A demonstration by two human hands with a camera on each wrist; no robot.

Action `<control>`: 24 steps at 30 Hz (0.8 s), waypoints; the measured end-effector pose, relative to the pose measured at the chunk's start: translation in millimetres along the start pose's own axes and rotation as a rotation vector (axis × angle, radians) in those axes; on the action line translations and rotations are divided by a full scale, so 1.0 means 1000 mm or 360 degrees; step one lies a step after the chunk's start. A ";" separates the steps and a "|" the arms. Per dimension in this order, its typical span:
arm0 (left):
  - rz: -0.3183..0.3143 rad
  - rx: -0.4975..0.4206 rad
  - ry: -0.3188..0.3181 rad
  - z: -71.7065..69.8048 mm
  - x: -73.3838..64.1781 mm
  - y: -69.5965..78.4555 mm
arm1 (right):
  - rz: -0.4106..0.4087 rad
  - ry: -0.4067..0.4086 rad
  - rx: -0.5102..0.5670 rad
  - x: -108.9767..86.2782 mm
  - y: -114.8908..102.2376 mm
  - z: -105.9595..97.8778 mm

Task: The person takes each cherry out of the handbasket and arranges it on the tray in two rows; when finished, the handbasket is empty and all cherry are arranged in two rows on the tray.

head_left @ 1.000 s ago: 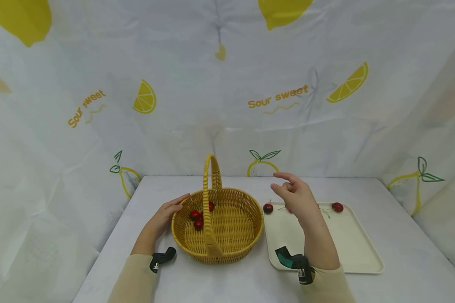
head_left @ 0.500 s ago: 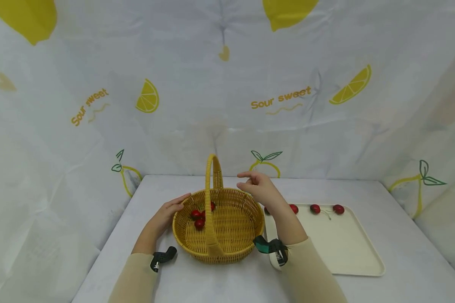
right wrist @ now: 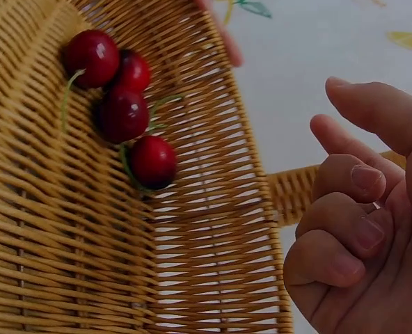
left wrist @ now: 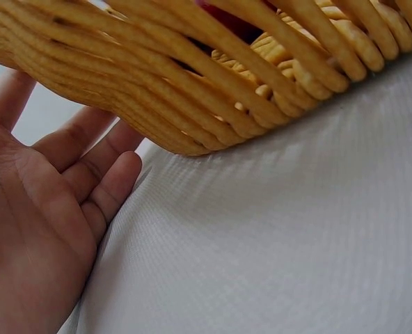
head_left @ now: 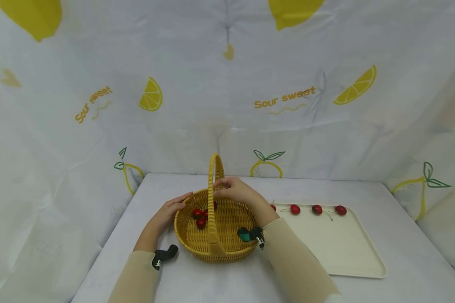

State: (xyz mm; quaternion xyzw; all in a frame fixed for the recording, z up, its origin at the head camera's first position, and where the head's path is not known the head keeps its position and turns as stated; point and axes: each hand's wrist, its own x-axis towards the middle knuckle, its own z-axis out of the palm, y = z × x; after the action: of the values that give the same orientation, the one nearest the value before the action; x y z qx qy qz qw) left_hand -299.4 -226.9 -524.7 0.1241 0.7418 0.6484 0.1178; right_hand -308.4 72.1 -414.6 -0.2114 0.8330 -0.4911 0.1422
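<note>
A yellow woven basket (head_left: 231, 229) with a tall handle (head_left: 212, 202) stands on the table, several red cherries (head_left: 201, 223) lying at its left side. My left hand (head_left: 166, 215) rests against the basket's left rim; the left wrist view shows its fingers (left wrist: 74, 142) fairly straight along the outer wall. My right hand (head_left: 239, 192) is over the back of the basket, close to the handle, which partly covers its fingertips in the head view. In the right wrist view, its thumb and index finger are extended and apart, the other fingers loosely curled, with nothing visible between them.
A cream tray (head_left: 349, 252) lies right of the basket, with several stemmed cherries (head_left: 317, 209) in a row along its back edge. My right forearm (head_left: 295, 256) crosses its left part. A white cloth printed with lemons (head_left: 269, 139) hangs behind the table.
My right hand has moved left and lower, from above the tray's back-left corner to over the basket beside the handle. My left hand has kept its place on the rim.
</note>
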 end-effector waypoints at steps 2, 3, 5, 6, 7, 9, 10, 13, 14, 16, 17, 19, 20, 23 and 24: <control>0.0013 0.0005 -0.0005 -0.001 0.000 0.000 | 0.0000 -0.0033 -0.0038 0.007 0.004 0.005; 0.0021 0.0008 -0.0010 -0.001 0.000 0.000 | 0.0008 -0.0049 -0.0064 0.010 0.006 0.007; 0.0035 0.0016 -0.0018 -0.001 0.000 0.000 | 0.0041 -0.0082 -0.0117 0.016 0.009 0.012; 0.0034 0.0015 -0.0017 -0.001 0.000 0.000 | 0.0065 -0.0106 -0.0143 0.019 0.009 0.014; 0.0030 0.0014 -0.0015 0.000 0.000 0.001 | 0.0097 -0.0128 -0.0166 0.020 0.009 0.016; 0.0025 0.0001 -0.0016 0.001 0.000 0.002 | 0.0164 -0.0157 -0.0211 0.023 0.011 0.020; 0.0025 -0.0008 -0.0020 0.001 0.000 0.002 | 0.0190 -0.0164 -0.0227 0.024 0.012 0.022; 0.0030 -0.0011 -0.0032 0.002 0.001 0.002 | 0.0237 -0.0180 -0.0326 0.025 0.017 0.027; 0.0035 -0.0008 -0.0037 0.002 0.002 0.001 | 0.0240 -0.0185 -0.0368 0.025 0.020 0.028; 0.0040 0.0006 -0.0041 0.002 0.002 0.000 | 0.0248 -0.0197 -0.0438 0.025 0.023 0.030; 0.0041 0.0012 -0.0040 0.002 0.002 0.000 | 0.0249 -0.0204 -0.0468 0.026 0.025 0.031; 0.0039 0.0021 -0.0032 0.001 0.001 0.001 | 0.0250 -0.0211 -0.0508 0.027 0.026 0.033; 0.0037 0.0022 -0.0029 0.001 0.001 0.001 | 0.0252 -0.0208 -0.0530 0.027 0.027 0.033; 0.0026 0.0026 -0.0016 0.001 0.001 0.001 | 0.0272 -0.0211 -0.0586 0.027 0.027 0.035; 0.0024 0.0027 -0.0017 0.000 0.001 0.001 | 0.0279 -0.0213 -0.0610 0.027 0.027 0.036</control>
State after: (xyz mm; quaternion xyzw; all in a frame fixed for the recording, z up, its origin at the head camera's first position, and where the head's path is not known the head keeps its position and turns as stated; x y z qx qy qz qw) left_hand -300.0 -226.2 -524.0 0.1342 0.7457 0.6423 0.1159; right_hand -321.4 43.1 -455.9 -0.1933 0.9150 -0.2945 0.1965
